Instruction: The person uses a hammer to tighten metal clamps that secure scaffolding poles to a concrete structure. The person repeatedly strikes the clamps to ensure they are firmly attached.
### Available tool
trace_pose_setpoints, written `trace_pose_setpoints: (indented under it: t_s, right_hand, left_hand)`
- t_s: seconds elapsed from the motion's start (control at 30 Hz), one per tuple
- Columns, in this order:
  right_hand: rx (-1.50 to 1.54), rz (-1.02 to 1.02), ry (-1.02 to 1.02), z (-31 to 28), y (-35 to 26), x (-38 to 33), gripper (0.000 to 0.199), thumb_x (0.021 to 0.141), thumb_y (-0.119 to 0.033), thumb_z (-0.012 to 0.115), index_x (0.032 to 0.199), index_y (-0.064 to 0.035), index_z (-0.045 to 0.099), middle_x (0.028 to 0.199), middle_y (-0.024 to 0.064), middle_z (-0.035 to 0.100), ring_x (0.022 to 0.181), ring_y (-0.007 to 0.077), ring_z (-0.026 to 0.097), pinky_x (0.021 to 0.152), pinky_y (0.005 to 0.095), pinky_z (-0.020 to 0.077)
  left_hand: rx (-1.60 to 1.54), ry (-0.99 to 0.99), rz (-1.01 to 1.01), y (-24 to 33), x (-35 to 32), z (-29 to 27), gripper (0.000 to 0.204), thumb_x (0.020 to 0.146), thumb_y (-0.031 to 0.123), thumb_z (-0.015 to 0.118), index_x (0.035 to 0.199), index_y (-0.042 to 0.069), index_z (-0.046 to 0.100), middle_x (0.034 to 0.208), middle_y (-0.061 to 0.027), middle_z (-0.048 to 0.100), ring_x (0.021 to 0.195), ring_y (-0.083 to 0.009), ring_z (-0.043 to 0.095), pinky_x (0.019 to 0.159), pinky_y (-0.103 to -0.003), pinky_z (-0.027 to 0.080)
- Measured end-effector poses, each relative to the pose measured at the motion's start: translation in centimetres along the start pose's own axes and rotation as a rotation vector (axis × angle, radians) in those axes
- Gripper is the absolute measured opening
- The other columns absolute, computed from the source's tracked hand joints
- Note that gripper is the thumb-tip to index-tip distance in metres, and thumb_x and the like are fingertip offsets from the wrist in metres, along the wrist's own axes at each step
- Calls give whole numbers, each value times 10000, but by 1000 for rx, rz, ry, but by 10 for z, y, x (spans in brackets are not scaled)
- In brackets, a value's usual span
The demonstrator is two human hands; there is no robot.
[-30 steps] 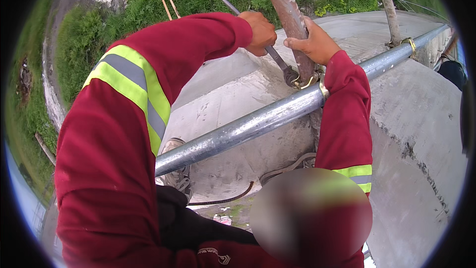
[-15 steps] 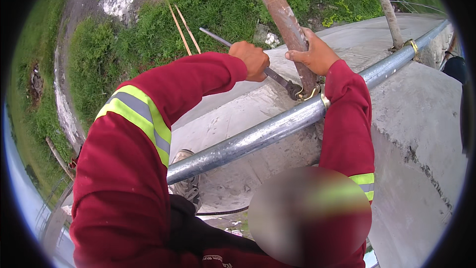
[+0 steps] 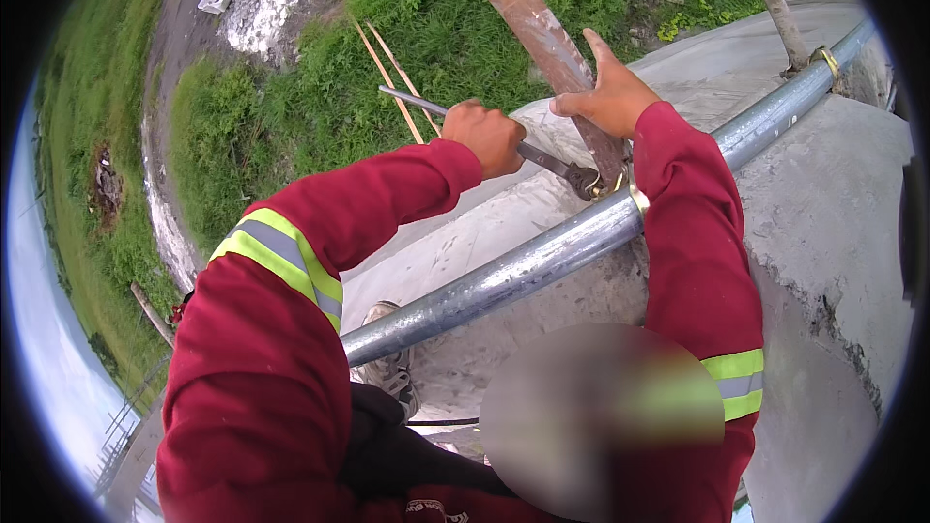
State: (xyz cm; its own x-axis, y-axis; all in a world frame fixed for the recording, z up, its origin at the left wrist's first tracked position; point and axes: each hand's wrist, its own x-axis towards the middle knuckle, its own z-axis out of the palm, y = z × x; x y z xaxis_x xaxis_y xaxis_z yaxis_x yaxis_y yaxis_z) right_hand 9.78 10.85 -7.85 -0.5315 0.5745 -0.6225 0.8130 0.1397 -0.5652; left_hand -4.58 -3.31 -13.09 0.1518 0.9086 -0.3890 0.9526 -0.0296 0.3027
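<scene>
My left hand [image 3: 484, 138] is closed around the handle of a long steel wrench [image 3: 544, 159]. Its thin end sticks out to the left past my fist, and its head sits on a brass-coloured clamp [image 3: 596, 191] at the foot of a rusty pipe [image 3: 528, 24]. This pipe slants up and meets a galvanized pipe [image 3: 504, 271] at the clamp. Against the rusty pipe's right side, my right hand [image 3: 612, 97] is open, thumb laid across the pipe and index finger stretched upward; its other fingers are mostly hidden.
Grey concrete [image 3: 823, 223] with a rough broken edge lies under and beside the galvanized pipe. Farther right, another upright pipe [image 3: 770, 0] joins it at a second clamp [image 3: 823, 62]. Grass and two wooden strips [image 3: 397, 77] lie below. My shoe [image 3: 392, 368] is beneath the pipe.
The wrench handle has swung slightly downward with my left fist. My right hand has loosened on the rusty pipe, its index finger now extended. The whole view has shifted a little.
</scene>
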Motion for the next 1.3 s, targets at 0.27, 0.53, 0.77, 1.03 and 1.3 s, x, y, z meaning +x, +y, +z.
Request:
trace_pose_setpoints:
  t_s: [0.27,0.53,0.77,1.03,1.3]
  right_hand:
    - [49,-55,-25,-2,-1,1,1023,642,-289,764,1473,-49,218,1328,229,490,1161,309,538,985,353,420]
    - [63,-60,-85,-3,6,4,970,667,-288,783,1449,-29,270,1287,216,524,1135,279,552,971,334,420]
    - [137,-93,-95,-1,2,-2,929,716,-306,783,1435,2,281,1279,210,512,1151,262,524,983,334,403]
    - [83,-69,-69,-4,3,-1,959,706,-373,799,1432,-3,293,1286,200,522,1154,257,534,973,330,417]
    - [140,-9,-81,-2,8,-3,938,724,-426,780,1423,-4,318,1234,192,559,1111,264,563,955,351,434]
  left_hand:
    - [-2,-1,-58,6,-10,-1,195,678,306,636,770,155,717,671,-118,665,675,-302,656,696,-392,502]
    - [-31,-110,-49,1,-6,0,275,741,393,615,843,158,712,711,-126,676,709,-308,668,670,-428,521]
    - [-45,-209,353,-25,14,-16,530,872,607,459,1004,131,653,746,-134,664,732,-356,650,675,-463,519]
    - [81,-369,142,-80,-8,-63,360,915,408,523,988,77,644,801,-132,661,801,-314,652,709,-451,506]
    - [-817,-344,-386,-92,-278,-53,407,889,405,608,805,8,641,599,-135,577,541,-223,553,543,-382,431]
